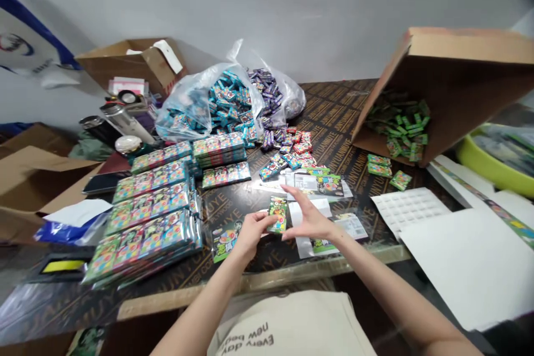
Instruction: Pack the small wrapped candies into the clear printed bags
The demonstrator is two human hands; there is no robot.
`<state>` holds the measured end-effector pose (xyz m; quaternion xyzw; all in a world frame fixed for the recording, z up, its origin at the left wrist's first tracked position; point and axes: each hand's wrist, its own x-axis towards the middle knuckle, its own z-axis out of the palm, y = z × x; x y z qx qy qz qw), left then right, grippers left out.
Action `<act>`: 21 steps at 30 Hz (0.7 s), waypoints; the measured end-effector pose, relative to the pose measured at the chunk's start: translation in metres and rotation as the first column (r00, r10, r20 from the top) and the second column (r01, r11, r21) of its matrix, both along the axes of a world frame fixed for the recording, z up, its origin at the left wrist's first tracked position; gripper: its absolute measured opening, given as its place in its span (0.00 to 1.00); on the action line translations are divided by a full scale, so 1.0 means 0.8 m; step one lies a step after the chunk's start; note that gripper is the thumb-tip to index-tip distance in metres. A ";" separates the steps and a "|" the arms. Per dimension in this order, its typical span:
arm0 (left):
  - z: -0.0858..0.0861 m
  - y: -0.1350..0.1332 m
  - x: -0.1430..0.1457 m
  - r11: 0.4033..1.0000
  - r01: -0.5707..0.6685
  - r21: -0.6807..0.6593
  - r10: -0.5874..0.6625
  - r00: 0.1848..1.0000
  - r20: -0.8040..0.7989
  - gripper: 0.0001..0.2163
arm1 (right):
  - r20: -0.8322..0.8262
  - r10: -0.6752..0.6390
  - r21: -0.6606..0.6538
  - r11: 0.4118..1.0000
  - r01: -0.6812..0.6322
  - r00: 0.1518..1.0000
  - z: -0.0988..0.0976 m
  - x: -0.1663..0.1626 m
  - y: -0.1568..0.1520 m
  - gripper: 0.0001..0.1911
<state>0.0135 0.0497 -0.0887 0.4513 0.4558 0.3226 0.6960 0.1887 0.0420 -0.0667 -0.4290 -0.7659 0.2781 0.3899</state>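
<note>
My left hand (251, 232) pinches a small green candy packet (277, 212) between thumb and fingers. Just right of it, my right hand (311, 218) is open, thumb and fingers spread apart around the packet's right side without visibly gripping it. Under and beside my hands lie printed green-and-black cards in clear sleeves, one card (225, 240) to the left and another sleeved card (352, 226) to the right. Beyond my fingers is a further sleeved card (321, 182). Loose red packets (303, 142) and blue packets (273, 167) lie behind it.
Stacks of filled packs (150, 206) stand at left. Behind them are plastic bags of blue packets (229, 94) and purple packets (267, 89). A tipped cardboard box (454, 83) holds green packets. At right are a white dimpled tray (409, 208), white sheets (471, 261) and a lime basin (492, 161).
</note>
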 end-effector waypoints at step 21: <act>-0.025 0.015 -0.093 0.593 0.540 0.597 0.113 0.679 -0.726 0.48 | 0.187 0.043 -0.003 0.999 -0.043 0.981 -0.022 0.014 0.007 0.43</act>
